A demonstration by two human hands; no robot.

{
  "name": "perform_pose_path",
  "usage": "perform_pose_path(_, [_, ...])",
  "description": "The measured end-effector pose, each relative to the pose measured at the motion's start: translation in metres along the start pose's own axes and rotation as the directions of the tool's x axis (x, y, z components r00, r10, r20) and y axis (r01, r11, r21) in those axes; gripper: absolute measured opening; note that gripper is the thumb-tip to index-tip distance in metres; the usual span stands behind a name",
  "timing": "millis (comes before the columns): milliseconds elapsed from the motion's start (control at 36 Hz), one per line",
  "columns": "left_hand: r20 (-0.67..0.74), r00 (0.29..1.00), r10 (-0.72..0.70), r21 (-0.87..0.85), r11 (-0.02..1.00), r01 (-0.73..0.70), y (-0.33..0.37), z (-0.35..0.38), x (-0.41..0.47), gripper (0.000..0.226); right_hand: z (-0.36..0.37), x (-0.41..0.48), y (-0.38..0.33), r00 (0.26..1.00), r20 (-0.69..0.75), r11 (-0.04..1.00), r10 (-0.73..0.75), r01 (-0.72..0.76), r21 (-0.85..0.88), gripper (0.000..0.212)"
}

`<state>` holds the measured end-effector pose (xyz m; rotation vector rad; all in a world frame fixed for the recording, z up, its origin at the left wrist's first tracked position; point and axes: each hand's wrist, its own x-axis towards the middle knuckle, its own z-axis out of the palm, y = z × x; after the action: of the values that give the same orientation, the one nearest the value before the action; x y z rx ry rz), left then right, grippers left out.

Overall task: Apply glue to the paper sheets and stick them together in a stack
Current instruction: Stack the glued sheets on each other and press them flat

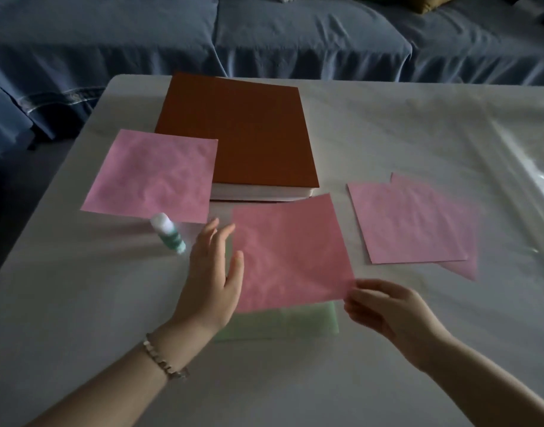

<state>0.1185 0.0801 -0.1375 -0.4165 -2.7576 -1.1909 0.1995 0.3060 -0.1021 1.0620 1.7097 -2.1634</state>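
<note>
Your right hand [384,309] pinching the pink sheet [289,257] over the green sheet [295,323], your left hand [213,272] spread at its left edge

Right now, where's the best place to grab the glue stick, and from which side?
Take the glue stick by its green barrel, below the white cap, fingers and thumb on opposite sides. Come from its right with the left hand, the nearer and open one; the right hand pinches the middle pink sheet.
</note>
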Motion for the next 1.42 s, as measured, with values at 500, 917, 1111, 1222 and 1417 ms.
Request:
perform_pose_path(500, [0.255,0.966,0.031,0.311,0.944,-0.113,-0.026,0.002,-0.029,0.047,-0.021,0.015,-0.004,0.783,0.084,0.274,-0.616,0.313,-0.909,0.017])
perform_pose_path(917, [0.198,0.978,0.066,0.3,0.946,-0.125,0.003,0.033,-0.024,0.057,-0.046,0.053,-0.015,0.782,0.07,0.026,-0.619,0.109,-0.994,0.047])
perform_pose_path(1111, [0.038,0.985,-0.171,0.018,0.985,0.17,0.011,0.016,-0.006,0.04,-0.047,0.065,-0.01,0.642,0.159,-0.092,-0.75,0.136,-0.986,0.021])
perform_pose_path(1222, [0.006,0.979,-0.204,-0.111,0.973,0.203,0.02,0.005,-0.003,0.036,-0.047,0.06,-0.017,0.616,0.081,0.015,-0.783,0.148,-0.989,0.036])
perform_pose_path(1417, [0.499,0.8,-0.334,-0.649,0.468,0.6,0.06,-0.009,0.01,0.056,-0.014,0.017,-0.017,0.21,0.372,-0.202,-0.904,0.557,-0.805,0.027])
